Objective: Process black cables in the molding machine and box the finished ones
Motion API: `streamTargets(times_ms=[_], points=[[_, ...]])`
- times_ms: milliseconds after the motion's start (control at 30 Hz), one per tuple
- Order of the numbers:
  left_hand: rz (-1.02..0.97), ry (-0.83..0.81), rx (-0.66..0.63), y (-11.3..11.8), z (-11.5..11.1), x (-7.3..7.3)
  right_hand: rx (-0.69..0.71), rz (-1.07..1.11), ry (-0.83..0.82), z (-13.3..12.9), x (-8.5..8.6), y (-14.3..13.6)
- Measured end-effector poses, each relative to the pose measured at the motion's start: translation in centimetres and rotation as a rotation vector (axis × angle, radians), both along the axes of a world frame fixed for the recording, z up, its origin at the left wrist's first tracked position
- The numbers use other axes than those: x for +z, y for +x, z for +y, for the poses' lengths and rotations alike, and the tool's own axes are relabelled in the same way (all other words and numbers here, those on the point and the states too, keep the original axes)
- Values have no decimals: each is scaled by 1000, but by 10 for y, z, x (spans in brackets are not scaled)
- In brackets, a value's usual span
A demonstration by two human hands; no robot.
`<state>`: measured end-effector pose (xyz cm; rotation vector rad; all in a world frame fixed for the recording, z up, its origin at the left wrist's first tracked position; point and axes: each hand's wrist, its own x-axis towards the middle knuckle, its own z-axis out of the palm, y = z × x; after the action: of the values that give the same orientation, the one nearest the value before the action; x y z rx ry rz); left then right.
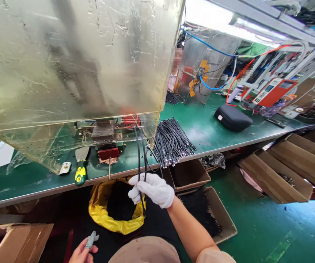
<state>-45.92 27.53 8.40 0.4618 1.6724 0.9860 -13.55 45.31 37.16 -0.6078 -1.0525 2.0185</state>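
Two long black straps [139, 149] hang between the fingers of my right hand [153, 190], which wears a white glove and is closed on them in front of the bench edge. The upper ends of the straps reach behind a clear plastic shield [72, 65], near a small press-like fixture [104, 133]. My left hand [84, 252] is low at the bottom left, bare, its fingers curled around a crumpled grey-green piece that I cannot make out. A pile of black straps [172, 142] lies on the green bench [204, 135], right of the shield.
A scraper [81, 166] with a green and yellow handle lies left of the fixture. Below the bench are a yellow-lined container [99, 215] and cardboard boxes [224, 215]. A black case [232, 117] and an orange device [275, 91] stand farther right. A person [174, 75] sits across the bench.
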Motion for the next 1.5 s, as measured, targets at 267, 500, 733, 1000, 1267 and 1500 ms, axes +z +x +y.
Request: streamTargets(times_ms=[267, 500, 733, 1000, 1267, 1500], points=[[2, 11, -9, 5, 2, 10, 37, -23, 4, -1, 5, -3], [6, 40, 11, 17, 4, 33, 81, -73, 9, -2, 13, -11], [-24, -2, -62, 12, 11, 41, 113, -81, 2, -6, 25, -18], [-20, -41, -216, 24, 13, 81, 157, -84, -20, -1, 23, -30], [-83, -74, -105, 27, -14, 66, 161, -262, -341, -14, -50, -47], [-125, -17, -130, 26, 8, 46, 170, -147, -268, 16, -22, -73]])
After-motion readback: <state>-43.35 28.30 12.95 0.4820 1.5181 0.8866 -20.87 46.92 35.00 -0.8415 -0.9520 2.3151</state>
